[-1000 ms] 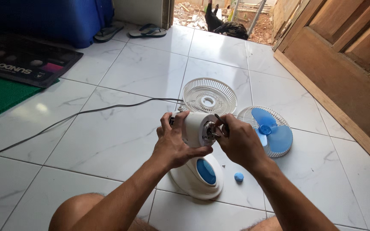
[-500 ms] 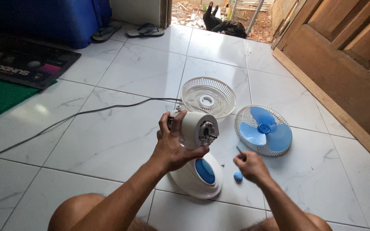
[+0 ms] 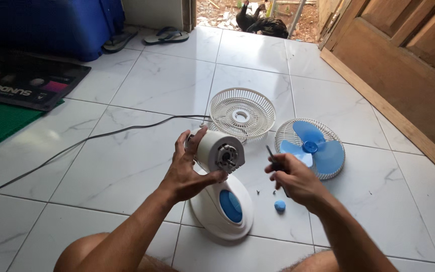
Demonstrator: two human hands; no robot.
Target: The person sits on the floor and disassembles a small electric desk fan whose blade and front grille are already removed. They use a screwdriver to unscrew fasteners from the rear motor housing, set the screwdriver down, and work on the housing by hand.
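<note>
Lifted from the floor, the right hand (image 3: 292, 180) now pinches a screwdriver (image 3: 274, 160) at centre frame; the left hand (image 3: 190, 168) grips the fan motor housing (image 3: 218, 149), smooth rigid plastic, likely weighty, best clasped around its barrel.

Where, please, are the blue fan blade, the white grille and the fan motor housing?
blue fan blade (image 3: 310, 147), head view, on its hub.
white grille (image 3: 242, 114), head view, on its wire mesh beside the centre ring.
fan motor housing (image 3: 211, 147), head view, on its white side wall.

A white cylindrical plastic fan motor housing (image 3: 216, 149) is seen above a white oval base with a blue panel (image 3: 226, 207). A white round wire grille (image 3: 242, 113) and translucent blue three-bladed propeller (image 3: 310, 148) are set on white grey-veined marble-pattern floor tiles (image 3: 127, 166).
</note>
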